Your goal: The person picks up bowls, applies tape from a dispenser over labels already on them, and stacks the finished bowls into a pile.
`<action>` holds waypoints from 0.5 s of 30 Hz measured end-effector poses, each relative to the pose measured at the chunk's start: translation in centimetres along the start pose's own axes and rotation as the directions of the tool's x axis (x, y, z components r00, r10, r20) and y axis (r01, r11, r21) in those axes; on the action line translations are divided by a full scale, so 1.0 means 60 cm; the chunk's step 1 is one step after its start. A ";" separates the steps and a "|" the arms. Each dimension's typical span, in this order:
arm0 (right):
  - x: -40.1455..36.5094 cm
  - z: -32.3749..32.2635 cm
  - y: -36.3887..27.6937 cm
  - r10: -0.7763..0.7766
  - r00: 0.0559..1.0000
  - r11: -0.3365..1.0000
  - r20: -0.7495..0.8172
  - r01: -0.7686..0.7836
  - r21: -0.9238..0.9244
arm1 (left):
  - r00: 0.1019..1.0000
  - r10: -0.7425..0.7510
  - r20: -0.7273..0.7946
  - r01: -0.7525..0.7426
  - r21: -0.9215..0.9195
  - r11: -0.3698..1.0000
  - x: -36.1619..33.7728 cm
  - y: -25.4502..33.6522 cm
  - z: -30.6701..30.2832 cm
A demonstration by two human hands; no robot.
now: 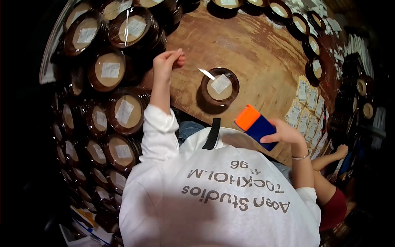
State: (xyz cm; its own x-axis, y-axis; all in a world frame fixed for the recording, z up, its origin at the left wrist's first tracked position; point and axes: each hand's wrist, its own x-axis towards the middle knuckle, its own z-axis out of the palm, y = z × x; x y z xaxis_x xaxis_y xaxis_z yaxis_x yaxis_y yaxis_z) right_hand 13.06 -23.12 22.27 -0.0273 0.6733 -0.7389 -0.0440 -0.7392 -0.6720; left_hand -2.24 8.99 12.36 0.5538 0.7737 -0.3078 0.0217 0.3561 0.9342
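Note:
A dark brown glazed round dish (204,91) lies on the wooden table in front of me, its beige centre bearing a white printed label (221,83). A thin white strip (207,74) shows at the dish's upper left edge. My left hand (168,61) is raised left of the dish, apart from it, with fingers pinched together; whatever they hold, if anything, cannot be made out. Below and right of the dish, my right hand (284,133) grips a blue-and-orange block (257,127), thumb on its blue part.
Stacks of similar labelled dishes (110,69) crowd the left side. More dishes (279,10) line the table's far right edge. Sheets of printed labels (306,111) lie on the right. Another person's arm (329,158) reaches in at lower right.

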 end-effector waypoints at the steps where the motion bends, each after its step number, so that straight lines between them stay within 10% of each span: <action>1: -0.008 -0.005 0.002 0.037 0.999 0.999 -0.033 -0.037 -0.011 | 1.000 -0.019 -0.012 0.019 -0.009 1.000 0.023 -0.010 -0.007; 5: -0.027 -0.012 -0.007 0.106 0.983 0.973 -0.151 -0.134 -0.187 | 0.998 -0.065 0.001 0.065 0.114 0.991 0.080 -0.090 0.005; 15: 0.007 0.007 -0.034 0.238 0.963 0.971 -0.126 -0.234 0.052 | 0.964 -0.255 -0.072 0.260 0.071 0.963 0.103 -0.257 0.021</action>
State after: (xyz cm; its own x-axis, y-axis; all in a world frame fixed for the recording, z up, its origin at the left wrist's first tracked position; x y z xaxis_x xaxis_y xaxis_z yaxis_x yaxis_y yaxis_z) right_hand 12.72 -21.32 23.39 0.0893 0.4703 -0.8780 -0.0883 -0.8743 -0.4773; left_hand 1.92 7.62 -3.74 0.4684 0.6933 -0.5477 0.2233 0.5069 0.8326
